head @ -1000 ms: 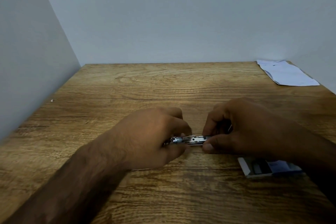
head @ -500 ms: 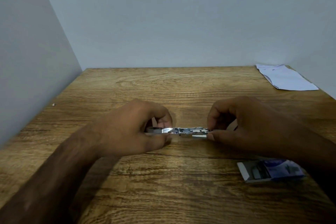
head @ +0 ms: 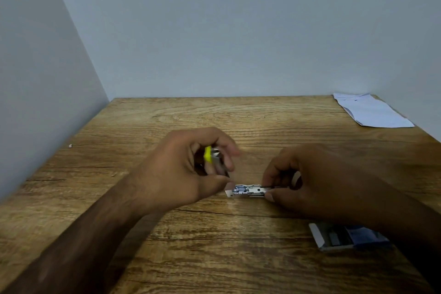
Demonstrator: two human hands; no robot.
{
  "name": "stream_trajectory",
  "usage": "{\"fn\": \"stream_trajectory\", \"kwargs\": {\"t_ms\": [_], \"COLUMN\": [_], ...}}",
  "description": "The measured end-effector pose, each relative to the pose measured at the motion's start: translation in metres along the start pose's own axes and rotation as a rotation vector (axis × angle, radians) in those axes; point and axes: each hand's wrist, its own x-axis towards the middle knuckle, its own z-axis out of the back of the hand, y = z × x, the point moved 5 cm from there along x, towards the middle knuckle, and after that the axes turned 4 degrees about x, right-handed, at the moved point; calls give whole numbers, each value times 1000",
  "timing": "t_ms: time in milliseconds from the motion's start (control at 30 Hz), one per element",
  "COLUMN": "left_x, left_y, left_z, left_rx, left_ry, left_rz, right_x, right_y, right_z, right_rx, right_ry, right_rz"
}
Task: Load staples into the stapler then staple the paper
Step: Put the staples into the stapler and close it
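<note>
Stapler (head: 250, 191) parts are in both hands now, low over the table (head: 167, 258). Nearest to the camera, at the right, an open staple box (head: 334, 237) lies on the wood, partly under the right forearm. A little farther, the right hand (head: 317, 184) pinches the metal stapler body between thumb and fingers; its long axis lies left to right, and the free end points toward the left hand. The left hand (head: 186, 169) is curled closed around a small yellow piece (head: 208, 154) with a grey metal part (I judge it is the pusher of the stapler, but the blur makes this uncertain). This hand is just beside the free end of the body, a bit above and behind it, with the wrist bent and the knuckles up. I cannot tell if staples are already in the channel.

For loading, the right hand is the nearer one to the box, so I think it or the left must first let go.

Far away, in the right back corner, the paper (head: 372, 112) lies flat, well apart from both hands.
</note>
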Motion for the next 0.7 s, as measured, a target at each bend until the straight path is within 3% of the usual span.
{"fn": "stream_trajectory", "kwargs": {"t_ms": [100, 367, 700], "left_x": [0, 3, 3], "left_y": [-1, 1, -2], "left_z": [-11, -34, -36], "left_rx": [-118, 154, 334], "left_ry": [-20, -8, 61], "left_rz": [-17, -74, -77], "right_x": [-2, -4, -3], "right_y": [4, 13, 0], "right_z": [-1, -5, -5], "right_rx": [-54, -36, -106], "right_ry": [-41, -95, -2], "right_rz": [13, 57, -43]}}
